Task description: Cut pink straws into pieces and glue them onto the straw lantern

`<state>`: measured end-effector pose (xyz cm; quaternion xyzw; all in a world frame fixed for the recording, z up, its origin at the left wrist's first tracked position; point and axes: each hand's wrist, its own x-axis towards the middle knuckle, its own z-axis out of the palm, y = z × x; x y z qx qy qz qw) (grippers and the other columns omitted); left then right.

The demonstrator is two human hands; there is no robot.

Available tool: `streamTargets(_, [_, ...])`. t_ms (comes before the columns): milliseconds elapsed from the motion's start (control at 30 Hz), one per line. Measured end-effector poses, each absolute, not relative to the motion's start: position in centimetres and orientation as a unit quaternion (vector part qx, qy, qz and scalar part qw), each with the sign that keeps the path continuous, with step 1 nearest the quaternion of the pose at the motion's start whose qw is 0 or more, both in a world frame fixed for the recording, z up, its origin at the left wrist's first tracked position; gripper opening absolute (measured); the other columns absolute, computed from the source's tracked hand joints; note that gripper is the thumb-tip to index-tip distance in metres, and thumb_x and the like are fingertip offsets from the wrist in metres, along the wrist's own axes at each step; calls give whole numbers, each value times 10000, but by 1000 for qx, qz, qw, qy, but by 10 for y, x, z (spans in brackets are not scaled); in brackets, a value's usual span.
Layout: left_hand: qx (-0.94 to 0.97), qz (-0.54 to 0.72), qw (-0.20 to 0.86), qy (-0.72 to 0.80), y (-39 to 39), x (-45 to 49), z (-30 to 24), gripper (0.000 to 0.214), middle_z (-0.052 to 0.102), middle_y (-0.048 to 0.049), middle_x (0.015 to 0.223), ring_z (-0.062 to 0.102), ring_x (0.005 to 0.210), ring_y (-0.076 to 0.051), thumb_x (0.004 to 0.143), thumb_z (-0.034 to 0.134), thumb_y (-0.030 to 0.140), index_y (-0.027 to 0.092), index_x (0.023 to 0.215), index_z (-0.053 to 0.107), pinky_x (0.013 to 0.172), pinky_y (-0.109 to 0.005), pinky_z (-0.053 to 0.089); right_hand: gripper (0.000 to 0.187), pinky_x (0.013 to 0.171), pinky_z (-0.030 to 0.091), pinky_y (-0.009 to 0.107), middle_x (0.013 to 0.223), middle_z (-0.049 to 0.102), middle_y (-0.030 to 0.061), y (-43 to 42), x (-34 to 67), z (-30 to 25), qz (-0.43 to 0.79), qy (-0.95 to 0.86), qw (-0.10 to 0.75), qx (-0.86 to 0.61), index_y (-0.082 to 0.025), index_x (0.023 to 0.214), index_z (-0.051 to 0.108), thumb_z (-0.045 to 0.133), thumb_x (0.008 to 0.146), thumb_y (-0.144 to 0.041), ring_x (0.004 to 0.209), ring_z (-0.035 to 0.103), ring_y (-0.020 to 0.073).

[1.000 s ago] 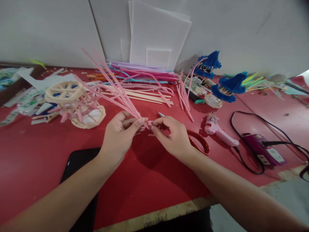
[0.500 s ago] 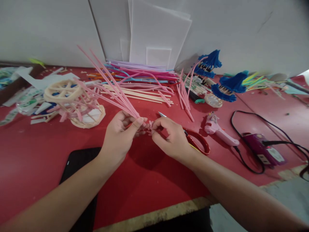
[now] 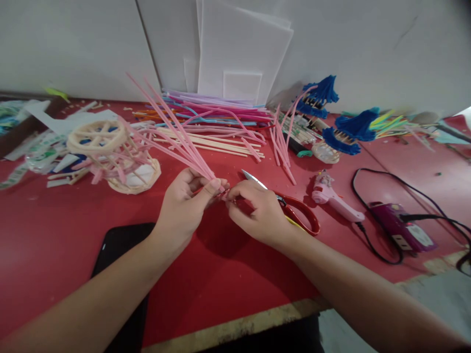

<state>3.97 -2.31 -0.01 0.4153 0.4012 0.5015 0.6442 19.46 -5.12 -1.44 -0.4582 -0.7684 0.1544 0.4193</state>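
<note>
Fingers (image 3: pixel 211 187) of the left hand (image 3: pixel 182 208) clench the gathered base of a fan of pink straws (image 3: pixel 172 130). Against them, the fingertips of the right hand (image 3: pixel 262 213) pinch the bundle's short ends, so both hands meet tip to tip just above the red tabletop (image 3: pixel 221 274). A second ago a stub of pink showed in a gap between the hands. The right hand has since closed that gap and the stub is all but covered, which suggests the ends are being pressed or twisted tight. The straws spread up and away to the left of the grip, much as they did before. Just right of the fingers, more of the blade of the red-handled scissors (image 3: pixel 301 215) now lies bare, with a pink glue gun (image 3: pixel 333 198) beyond. A woven frame (image 3: pixel 110 157) sits to the left, and loose coloured straws (image 3: pixel 213 115) are heaped behind.
</note>
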Motion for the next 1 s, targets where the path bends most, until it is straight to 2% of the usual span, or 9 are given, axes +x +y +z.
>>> streamTargets(133, [421,506,641,394,-22,40,-1,195,686,21,705,680,724,-126,730,765,231,175,769,583,734,-261,574,82,733,495,306,786,676,35,-52,195,-12,177,-751,433,-467,-195,801,593,547,806,-127,743,619,158])
streamTargets(400, [447,501,620,406,-21,39,-1,215,690,34,673,669,656,-110,710,793,262,179,787,610,688,-224,554,91,658,496,255,750,662,5,-55,194,-7,271,-651,515,-487,-192,808,621,577,878,-228,682,604,117])
streamTargets(633, [478,481,622,392,-24,37,0,203,749,-8,753,712,744,-157,678,820,264,184,794,675,738,-254,575,99,637,510,252,751,694,2,-55,194,-10,341,-611,521,-489,-200,786,642,616,858,-262,681,631,121])
streamTargets(767, [494,469,604,413,-25,38,3,177,754,-23,743,713,718,-173,666,823,266,185,763,700,753,-286,580,114,608,525,246,742,704,9,-55,193,-9,365,-592,525,-490,-197,771,645,624,849,-277,665,645,124])
streamTargets(867, [506,462,587,430,-26,38,3,186,762,-39,778,716,758,-190,655,826,254,181,775,704,753,-285,572,111,637,543,269,750,715,21,-56,195,-8,336,-615,516,-492,-198,770,657,626,848,-270,689,664,142])
streamTargets(1000, [491,479,591,425,-25,38,1,210,741,-6,732,699,727,-153,650,827,231,179,752,652,711,-240,554,109,755,543,311,834,735,42,-58,196,-6,184,-716,489,-463,-207,843,681,578,877,-189,780,679,161])
